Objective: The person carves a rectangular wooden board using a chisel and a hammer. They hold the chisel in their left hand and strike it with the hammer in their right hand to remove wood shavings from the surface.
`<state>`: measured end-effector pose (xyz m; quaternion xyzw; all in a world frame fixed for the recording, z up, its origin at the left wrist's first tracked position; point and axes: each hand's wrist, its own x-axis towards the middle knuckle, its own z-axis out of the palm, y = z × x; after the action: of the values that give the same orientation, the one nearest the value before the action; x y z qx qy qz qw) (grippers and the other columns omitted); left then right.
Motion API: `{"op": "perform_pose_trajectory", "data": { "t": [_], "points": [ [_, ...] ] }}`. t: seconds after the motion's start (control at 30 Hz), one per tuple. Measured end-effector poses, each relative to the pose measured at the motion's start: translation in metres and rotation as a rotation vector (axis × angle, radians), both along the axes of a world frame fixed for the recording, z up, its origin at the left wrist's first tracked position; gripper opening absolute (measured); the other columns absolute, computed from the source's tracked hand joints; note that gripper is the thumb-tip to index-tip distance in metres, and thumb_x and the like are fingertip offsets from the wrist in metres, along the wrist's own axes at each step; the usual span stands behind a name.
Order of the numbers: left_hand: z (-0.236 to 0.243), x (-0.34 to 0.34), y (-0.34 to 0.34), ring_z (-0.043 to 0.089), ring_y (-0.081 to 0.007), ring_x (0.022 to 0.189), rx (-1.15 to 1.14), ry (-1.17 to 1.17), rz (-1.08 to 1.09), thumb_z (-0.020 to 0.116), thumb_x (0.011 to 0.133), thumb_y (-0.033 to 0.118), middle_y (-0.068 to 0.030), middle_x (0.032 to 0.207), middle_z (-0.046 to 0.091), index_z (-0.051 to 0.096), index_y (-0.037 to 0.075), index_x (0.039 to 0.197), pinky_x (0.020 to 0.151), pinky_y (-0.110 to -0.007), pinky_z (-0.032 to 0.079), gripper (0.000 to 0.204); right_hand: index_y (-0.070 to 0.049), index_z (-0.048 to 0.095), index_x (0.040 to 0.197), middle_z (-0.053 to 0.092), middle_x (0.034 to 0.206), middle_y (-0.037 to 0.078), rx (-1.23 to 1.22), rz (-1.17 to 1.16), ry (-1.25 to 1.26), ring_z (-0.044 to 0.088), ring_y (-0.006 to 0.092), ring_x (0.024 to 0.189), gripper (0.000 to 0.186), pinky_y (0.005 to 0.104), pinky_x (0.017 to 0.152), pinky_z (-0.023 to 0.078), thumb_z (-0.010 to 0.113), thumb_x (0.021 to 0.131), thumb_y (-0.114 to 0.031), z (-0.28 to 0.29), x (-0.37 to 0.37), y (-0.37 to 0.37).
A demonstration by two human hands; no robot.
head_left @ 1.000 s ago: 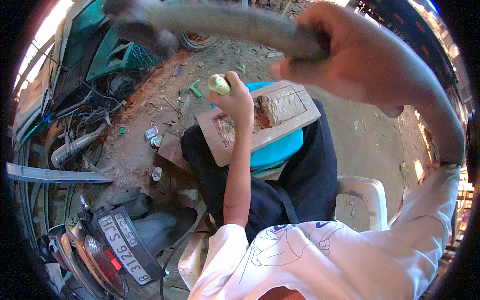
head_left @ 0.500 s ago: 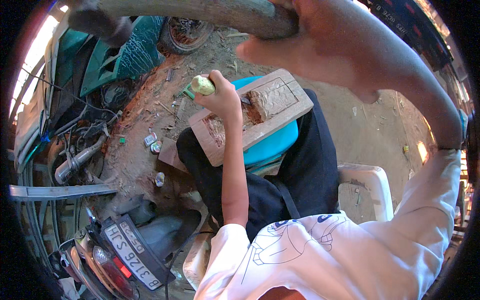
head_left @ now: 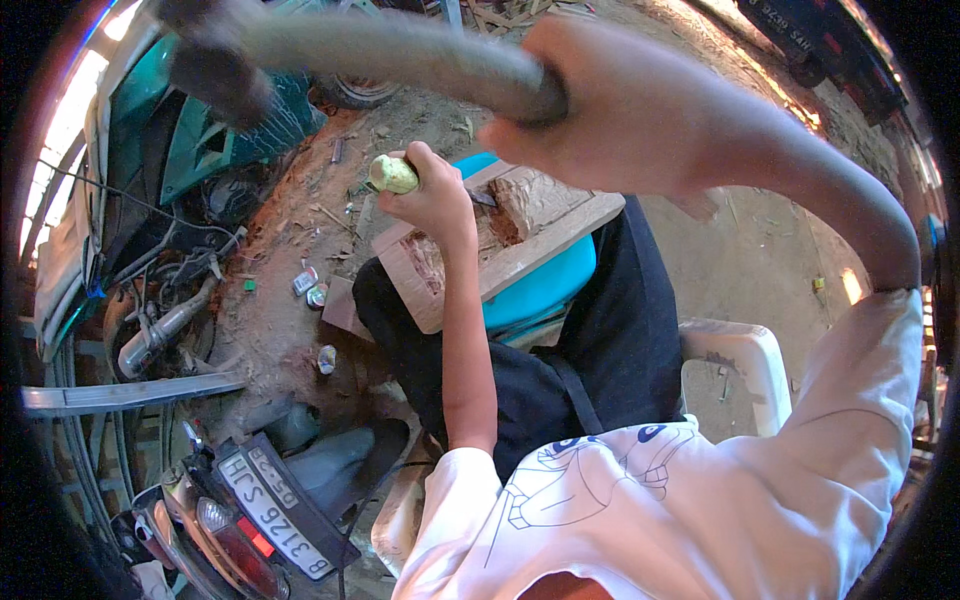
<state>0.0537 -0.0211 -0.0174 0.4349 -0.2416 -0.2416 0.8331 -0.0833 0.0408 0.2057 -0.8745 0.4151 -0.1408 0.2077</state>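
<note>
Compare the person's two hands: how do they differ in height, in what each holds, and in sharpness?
The right hand is raised near the camera, blurred, gripping a long grey mallet handle. The left hand sits lower, sharp, closed round a pale green tool handle over the carved wooden board. Both are clenched on a tool.

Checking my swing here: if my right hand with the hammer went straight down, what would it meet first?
Likely the pale chisel handle in your left hand, held over the carved wooden board; the right hand is raised, so depth is unclear.

Parked motorbike (head_left: pixel 250 500), white plastic chair (head_left: pixel 745 365), small cans (head_left: pixel 310 285) on sawdust-strewn dirt ground (head_left: pixel 300 230).
</note>
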Motion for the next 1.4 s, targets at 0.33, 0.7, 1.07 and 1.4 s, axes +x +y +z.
{"op": "perform_pose_trajectory", "data": {
  "t": [0.33, 0.7, 1.07, 1.4],
  "points": [
    [-0.005, 0.008, 0.001, 0.047, -0.0057, 0.047, 0.021, 0.045, 0.099, 0.055, 0.081, 0.006, 0.0004, 0.060, 0.049, 0.044, 0.001, 0.068, 0.037, -0.023, 0.038, 0.018, 0.001, 0.063, 0.084, 0.058, 0.057, 0.009, -0.037, -0.077, -0.037, 0.056, 0.0164, 0.046, 0.026, 0.0288, 0.043, 0.042, 0.070, 0.076, -0.023, -0.002, 0.017, -0.001],
    [0.003, -0.001, 0.007, 0.047, -0.0073, 0.048, 0.010, 0.012, 0.134, 0.056, 0.082, 0.008, -0.0022, 0.064, 0.051, 0.047, 0.000, 0.072, 0.040, -0.025, 0.040, 0.015, 0.000, 0.061, 0.084, 0.057, 0.067, 0.011, -0.159, 0.027, 0.106, 0.058, 0.0221, 0.061, 0.030, 0.0331, 0.057, 0.045, 0.070, 0.076, -0.027, -0.013, 0.001, -0.004],
    [0.002, 0.005, 0.008, 0.054, -0.0111, 0.055, 0.062, -0.087, 0.147, 0.057, 0.082, 0.008, -0.0047, 0.064, 0.054, 0.048, -0.001, 0.071, 0.048, -0.029, 0.044, 0.017, 0.000, 0.061, 0.084, 0.056, 0.066, 0.011, -0.122, 0.086, 0.100, 0.057, 0.0186, 0.060, 0.027, 0.0325, 0.056, 0.044, 0.073, 0.076, -0.024, -0.015, -0.010, -0.002],
    [-0.006, 0.002, 0.000, 0.052, -0.0093, 0.055, 0.043, 0.022, 0.084, 0.055, 0.084, 0.009, -0.0034, 0.065, 0.054, 0.049, -0.001, 0.070, 0.050, -0.027, 0.043, 0.018, 0.001, 0.062, 0.087, 0.060, 0.079, 0.014, 0.076, -0.008, 0.321, 0.059, 0.0251, 0.069, 0.030, 0.0347, 0.063, 0.046, 0.068, 0.078, -0.027, -0.016, -0.001, -0.005]
  ]
}}
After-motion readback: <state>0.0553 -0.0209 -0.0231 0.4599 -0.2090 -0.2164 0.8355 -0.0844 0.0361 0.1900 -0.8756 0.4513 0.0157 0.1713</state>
